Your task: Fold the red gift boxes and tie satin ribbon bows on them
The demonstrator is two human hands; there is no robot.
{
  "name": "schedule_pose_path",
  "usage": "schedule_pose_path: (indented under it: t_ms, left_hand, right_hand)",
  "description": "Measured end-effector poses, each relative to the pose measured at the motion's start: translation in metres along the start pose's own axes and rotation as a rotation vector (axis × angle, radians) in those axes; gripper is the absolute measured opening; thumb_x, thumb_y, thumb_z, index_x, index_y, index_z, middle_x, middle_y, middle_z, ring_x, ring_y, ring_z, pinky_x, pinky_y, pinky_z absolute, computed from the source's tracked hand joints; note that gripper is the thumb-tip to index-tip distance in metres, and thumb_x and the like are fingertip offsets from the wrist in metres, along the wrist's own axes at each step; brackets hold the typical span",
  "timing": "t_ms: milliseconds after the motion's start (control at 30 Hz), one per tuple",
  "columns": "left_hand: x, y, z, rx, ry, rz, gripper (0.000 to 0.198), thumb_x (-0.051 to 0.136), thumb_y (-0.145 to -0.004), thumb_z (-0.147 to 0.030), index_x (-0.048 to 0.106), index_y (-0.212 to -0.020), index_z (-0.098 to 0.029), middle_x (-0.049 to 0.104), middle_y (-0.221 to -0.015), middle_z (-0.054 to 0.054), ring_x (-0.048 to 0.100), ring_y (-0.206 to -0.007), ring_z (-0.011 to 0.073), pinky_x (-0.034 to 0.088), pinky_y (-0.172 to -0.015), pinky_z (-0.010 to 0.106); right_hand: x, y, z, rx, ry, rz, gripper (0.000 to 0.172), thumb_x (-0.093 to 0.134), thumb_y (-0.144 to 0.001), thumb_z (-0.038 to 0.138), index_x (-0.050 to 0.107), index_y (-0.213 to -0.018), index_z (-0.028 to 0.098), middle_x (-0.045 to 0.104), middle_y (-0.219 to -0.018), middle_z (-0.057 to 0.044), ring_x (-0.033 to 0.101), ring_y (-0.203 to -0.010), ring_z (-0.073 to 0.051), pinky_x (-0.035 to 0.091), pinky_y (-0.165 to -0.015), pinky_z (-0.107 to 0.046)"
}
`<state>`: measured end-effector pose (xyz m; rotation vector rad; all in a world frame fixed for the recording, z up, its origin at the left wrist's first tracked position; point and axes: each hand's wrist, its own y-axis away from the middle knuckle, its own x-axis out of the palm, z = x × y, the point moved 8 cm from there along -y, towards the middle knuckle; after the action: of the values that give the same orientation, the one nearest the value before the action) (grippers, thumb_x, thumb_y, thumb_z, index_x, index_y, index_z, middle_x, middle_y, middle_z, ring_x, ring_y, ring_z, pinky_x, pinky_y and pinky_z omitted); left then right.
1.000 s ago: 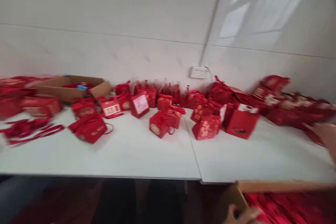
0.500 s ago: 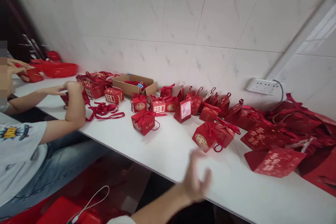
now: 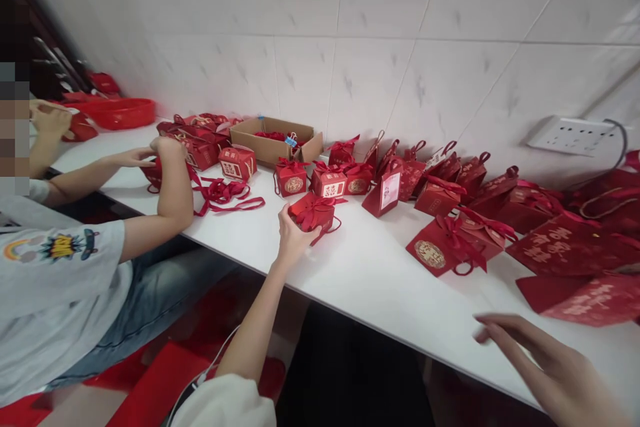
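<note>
My left hand (image 3: pixel 294 240) is closed around a small red gift box (image 3: pixel 320 212) with a ribbon bow on top and a thin cord loop at its side. The box stands near the table's front edge. At the lower right, my right hand (image 3: pixel 550 363) hovers over the white table (image 3: pixel 395 293), fingers loosely bent and apart, with nothing in it. Beyond that hand are a red box with a gold round emblem (image 3: pixel 431 255) and a red box with pale lettering (image 3: pixel 590 297).
Several red boxes and handled bags line the wall. A cardboard carton (image 3: pixel 260 150) holds red material. Loose red ribbons (image 3: pixel 225 193) lie left of my box. A co-worker's arm (image 3: pixel 173 180) reaches over the table at left; a red basin (image 3: pixel 120 113) stands farther back. A socket strip (image 3: pixel 570 137) sits at right.
My left hand has moved left from over the table and closed on the bow-topped box. My right hand has come into view at the lower right. The view has shifted rightward.
</note>
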<state>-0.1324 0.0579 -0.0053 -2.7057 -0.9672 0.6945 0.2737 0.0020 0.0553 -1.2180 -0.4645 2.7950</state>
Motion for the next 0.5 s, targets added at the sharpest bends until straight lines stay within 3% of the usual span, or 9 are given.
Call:
schedule_pose_path:
  t_ms: [67,133,233,300,400,500]
  left_hand:
    - [0.011,0.013,-0.006,0.038,0.084,0.162,0.091,0.073,-0.060,-0.028,0.019,-0.132,-0.017,0.035,-0.130,0.018,0.041,-0.123,0.0293,0.038,-0.101,0.044]
    - [0.027,0.035,-0.018,0.088,0.131,0.402,0.096,0.074,-0.059,-0.029,0.017,-0.134,-0.018,0.034,-0.134,0.018,0.039,-0.125,0.0297,0.038,-0.101,0.044]
    - [0.053,0.079,-0.042,0.151,0.213,0.777,0.103,0.077,-0.058,-0.030,0.013,-0.138,-0.022,0.032,-0.138,0.015,0.032,-0.131,0.0297,0.036,-0.104,0.044]
    - [0.066,0.103,-0.056,0.170,0.283,0.955,0.104,0.077,-0.060,-0.030,0.011,-0.140,-0.025,0.033,-0.140,0.014,0.030,-0.133,0.0282,0.033,-0.106,0.043]
    - [0.078,0.126,-0.068,0.168,0.356,1.096,0.106,0.077,-0.061,-0.030,0.008,-0.142,-0.029,0.023,-0.148,0.012,0.024,-0.136,0.0280,0.030,-0.108,0.042]
    - [0.073,0.126,-0.067,0.118,0.378,1.041,0.101,0.074,-0.064,-0.040,0.012,-0.142,-0.028,0.015,-0.151,0.011,0.022,-0.137,0.0302,0.033,-0.105,0.041]
  right_hand:
    - [0.037,-0.006,0.029,-0.058,-0.109,0.167,0.032,0.054,-0.077,0.058,0.066,-0.079,0.029,0.070,-0.077,-0.006,0.067,-0.073,-0.025,0.052,-0.051,-0.031]
    - [0.057,-0.011,0.049,-0.058,-0.172,0.150,0.029,0.052,-0.081,0.051,0.065,-0.084,0.025,0.070,-0.082,-0.007,0.066,-0.078,-0.025,0.051,-0.053,-0.030]
    - [0.071,-0.015,0.050,0.043,-0.246,0.061,0.030,0.048,-0.085,0.047,0.062,-0.086,0.020,0.068,-0.084,-0.008,0.063,-0.082,-0.023,0.050,-0.059,-0.029]
    - [0.072,-0.013,0.037,0.124,-0.294,0.044,0.032,0.047,-0.086,0.048,0.060,-0.086,0.019,0.066,-0.083,-0.007,0.062,-0.081,-0.022,0.049,-0.063,-0.030]
    - [0.069,-0.004,0.012,0.226,-0.340,0.092,0.038,0.041,-0.088,0.052,0.059,-0.087,0.019,0.064,-0.080,-0.005,0.060,-0.077,-0.019,0.047,-0.068,-0.031]
    - [0.063,0.009,-0.010,0.306,-0.410,0.127,0.042,0.039,-0.087,0.056,0.058,-0.093,0.018,0.063,-0.084,-0.005,0.059,-0.075,-0.018,0.047,-0.069,-0.031]
